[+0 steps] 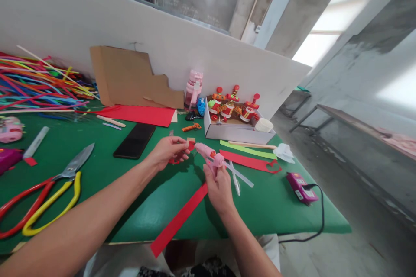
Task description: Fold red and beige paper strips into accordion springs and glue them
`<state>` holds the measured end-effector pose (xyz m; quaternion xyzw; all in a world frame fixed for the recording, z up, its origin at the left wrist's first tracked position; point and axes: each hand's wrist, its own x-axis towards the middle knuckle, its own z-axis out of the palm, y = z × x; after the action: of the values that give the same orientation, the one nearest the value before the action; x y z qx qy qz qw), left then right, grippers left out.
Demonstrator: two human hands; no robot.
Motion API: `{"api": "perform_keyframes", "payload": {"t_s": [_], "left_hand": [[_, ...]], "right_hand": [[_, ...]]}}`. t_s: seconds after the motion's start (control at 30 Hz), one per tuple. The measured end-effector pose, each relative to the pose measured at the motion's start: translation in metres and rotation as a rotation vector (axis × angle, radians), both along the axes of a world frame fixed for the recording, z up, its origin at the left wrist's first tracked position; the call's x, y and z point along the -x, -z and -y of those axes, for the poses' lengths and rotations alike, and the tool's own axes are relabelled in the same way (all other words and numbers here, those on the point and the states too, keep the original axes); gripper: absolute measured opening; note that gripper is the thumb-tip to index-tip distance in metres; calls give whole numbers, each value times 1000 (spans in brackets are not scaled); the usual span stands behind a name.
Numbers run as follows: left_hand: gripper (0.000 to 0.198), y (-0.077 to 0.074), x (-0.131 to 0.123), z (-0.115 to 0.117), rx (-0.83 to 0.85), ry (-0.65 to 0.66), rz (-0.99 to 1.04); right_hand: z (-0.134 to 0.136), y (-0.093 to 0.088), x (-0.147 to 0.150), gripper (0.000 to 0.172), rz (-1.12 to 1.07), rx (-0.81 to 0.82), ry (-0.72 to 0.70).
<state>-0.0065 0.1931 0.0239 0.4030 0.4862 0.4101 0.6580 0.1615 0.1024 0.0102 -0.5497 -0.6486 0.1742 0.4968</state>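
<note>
My left hand is closed in a pinch on a small red paper piece just above the green table. My right hand is wrapped round the handle of a pink glue gun. The gun's nozzle points left and touches the red piece. A long red paper strip lies under my right wrist and hangs over the table's front edge. A clear glue stick juts from the back of the gun.
Large scissors with red and yellow handles lie front left, a black phone in the middle. A white box of red figures, a pink bottle, cardboard, coloured straws and a corded purple device surround the work area.
</note>
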Motion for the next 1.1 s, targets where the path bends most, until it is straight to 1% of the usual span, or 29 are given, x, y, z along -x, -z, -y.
{"api": "perform_keyframes", "payload": {"t_s": [0.1,0.17,0.23,0.33,0.47,0.57,0.67,0.77,0.83,0.93,0.97,1.03,1.1], "left_hand": [[29,2,1,-1,6,-5,19],[29,3,1,-2,24,-4,46],[28,4,1,-3,47,3,77],[23,4,1,-4,83,20,128],[18,5,3,-4,121,33,203],[16,5,4,-3,141,55,256],[15,2,5,-1,155,62,280],[15,-1,6,0,162,56,272],[15,-2,6,0,163,55,262],[12,-2,5,0,160,63,242],[12,-1,5,0,160,66,231],[11,-1,5,0,158,73,209],[12,-1,5,1,154,79,190]], "right_hand": [[0,2,-2,27,-80,51,33],[0,4,-3,28,-217,142,25],[-1,4,-4,33,-391,250,-31],[-1,-1,-5,39,-600,341,-100],[2,-10,-11,43,-784,385,-118],[8,-13,-25,40,-885,460,-130],[19,-14,-52,36,-917,534,-117],[35,-17,-92,34,-860,646,-49],[48,-18,-121,30,-821,675,84],[61,-19,-160,12,-668,713,272],[64,-19,-170,9,-574,706,359],[64,-18,-184,13,-322,741,513],[61,-18,-191,12,-9,768,570]]}}
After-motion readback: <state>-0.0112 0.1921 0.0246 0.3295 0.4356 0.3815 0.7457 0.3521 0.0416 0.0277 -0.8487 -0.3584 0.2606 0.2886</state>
